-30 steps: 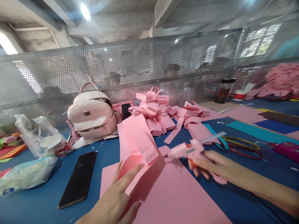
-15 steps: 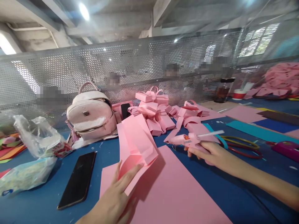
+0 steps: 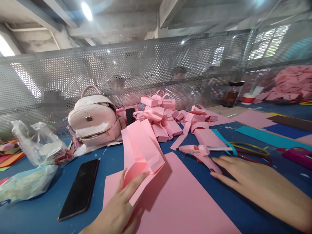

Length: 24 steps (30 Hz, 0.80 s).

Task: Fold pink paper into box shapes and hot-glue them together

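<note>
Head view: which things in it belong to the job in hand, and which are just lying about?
Likely part of the job:
folded pink piece, held by the left hand
pink glue gun, lying beside the right hand
pile of pink pieces, similar paper

Apparently just lying about:
black phone
pale backpack
clear plastic bag
lidded jar

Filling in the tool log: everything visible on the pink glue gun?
The glue gun is pale pink and plastic-looking, with an orange trigger and a whitish, translucent glue stick jutting from its rear. It appears to lie on its side on the blue tabletop, nozzle toward picture left, handle slanting down-right. The right hand is open around the handle's end; whether they touch is unclear.
</note>
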{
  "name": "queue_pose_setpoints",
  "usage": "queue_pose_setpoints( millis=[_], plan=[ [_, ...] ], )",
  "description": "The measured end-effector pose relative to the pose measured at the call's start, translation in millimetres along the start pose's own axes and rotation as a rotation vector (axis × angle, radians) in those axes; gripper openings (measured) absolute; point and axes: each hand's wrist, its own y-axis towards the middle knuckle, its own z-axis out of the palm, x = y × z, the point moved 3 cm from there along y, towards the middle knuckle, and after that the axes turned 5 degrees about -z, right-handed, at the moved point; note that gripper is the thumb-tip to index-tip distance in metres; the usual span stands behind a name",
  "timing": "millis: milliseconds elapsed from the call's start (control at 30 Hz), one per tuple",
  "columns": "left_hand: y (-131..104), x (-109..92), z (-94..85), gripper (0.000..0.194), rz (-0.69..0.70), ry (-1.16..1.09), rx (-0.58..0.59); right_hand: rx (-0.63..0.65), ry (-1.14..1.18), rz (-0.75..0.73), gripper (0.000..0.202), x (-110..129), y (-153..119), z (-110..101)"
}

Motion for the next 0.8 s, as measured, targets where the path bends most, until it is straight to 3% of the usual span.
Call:
queue_pose_setpoints(
  millis=[67, 133, 233, 333, 467, 633, 800],
  plan=[
    [2, -2, -2.5, 0.057, 0.004, -0.008, -0.004, -0.151, -0.102, -0.138, 0.033, 10, -16, -9],
    [4, -6, -6.2, 0.053, 0.003, -0.009, 0.006, -0.266, -0.012, -0.387, 0.030, 30, -23, -23],
    [8, -12, -12.4, 0.048, 0.012, 0.009, 0.032, -0.247, 0.155, -0.667, 0.032, 68, -12, -53],
    [9, -16, -20.2, 0.052, 0.064, -0.012, -0.048, -0.319, 0.130, -0.831, 0.040, 104, 13, -79],
    [8, -14, -30.0, 0.059, 0.100, -0.083, -0.115, -0.226, 0.039, -1.002, 0.047, 135, 42, -80],
    [8, -7, -40.2, 0.064, 0.085, -0.094, 0.050, -0.083, -0.052, -1.133, 0.017, 159, 57, -70],
    [9, -6, -46.9, 0.068, 0.030, -0.130, 0.141, 0.079, -0.025, -1.118, 0.012, 170, 59, -72]
  ],
)
